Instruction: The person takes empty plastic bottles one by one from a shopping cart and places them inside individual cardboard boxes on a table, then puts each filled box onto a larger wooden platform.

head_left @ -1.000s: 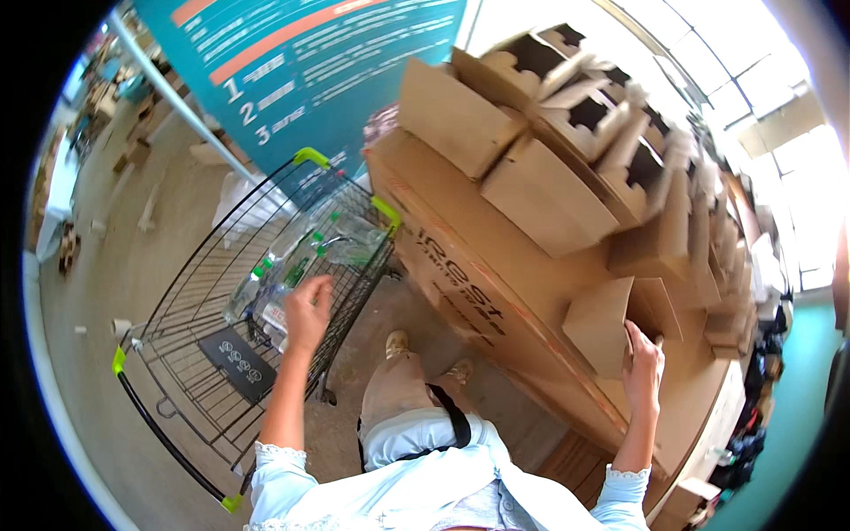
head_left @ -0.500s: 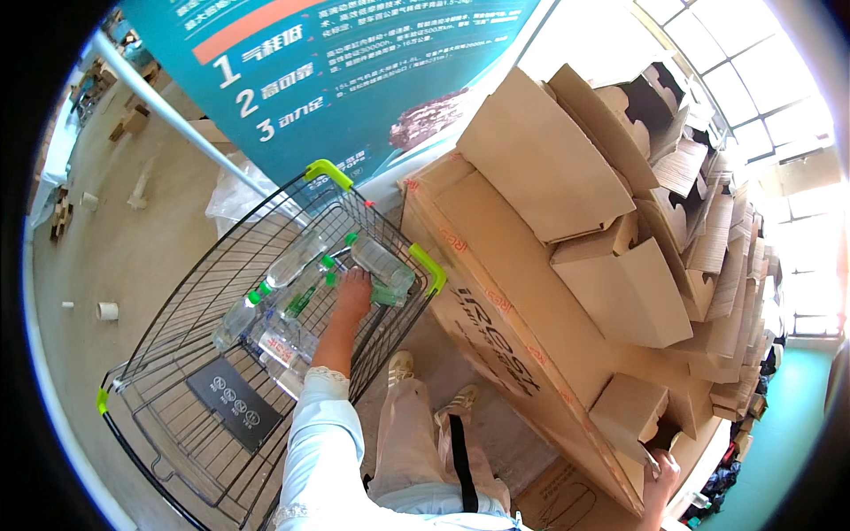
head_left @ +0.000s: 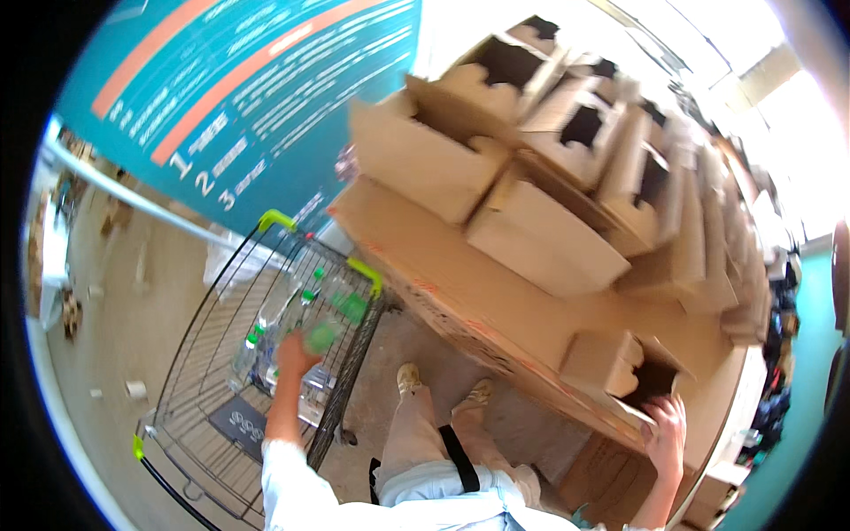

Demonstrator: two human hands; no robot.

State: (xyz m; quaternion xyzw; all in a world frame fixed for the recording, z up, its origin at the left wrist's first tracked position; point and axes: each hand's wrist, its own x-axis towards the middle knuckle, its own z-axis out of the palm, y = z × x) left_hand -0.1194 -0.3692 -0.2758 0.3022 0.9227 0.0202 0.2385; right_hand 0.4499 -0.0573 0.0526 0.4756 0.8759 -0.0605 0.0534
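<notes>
A long brown carton (head_left: 416, 248) lies on the right and bears a crowd of open cardboard boxes (head_left: 425, 168). They stand packed from its far left corner along its far side, flaps up. Several show a dark patch inside, though whether that is contents or shadow cannot be told.

Beside the carton's left end stands a black wire shopping cart (head_left: 336, 398), with bright green pieces at its corners. Its basket holds several clear plastic bottles (head_left: 243, 361), gathered toward the far end and the right side. Toward the basket's far right corner lies a bottle with a green part (head_left: 351, 307), close to the right rim.

A smaller open box (head_left: 589, 358) sits apart from the crowd, at the carton's near edge toward its right corner. Its opening faces the carton's right end, and its inside looks dark. The right hand (head_left: 664, 434) is at that opening, pinching the box's near flap between thumb and fingers.

The left hand (head_left: 297, 354) is over the cart's basket, nearer the right rim than the left. Its fingers are curled around a green bottle (head_left: 320, 338), blurred so that its full shape does not show.

Smallest are the green caps (head_left: 307, 297) on the clear bottles, pointing several ways.
</notes>
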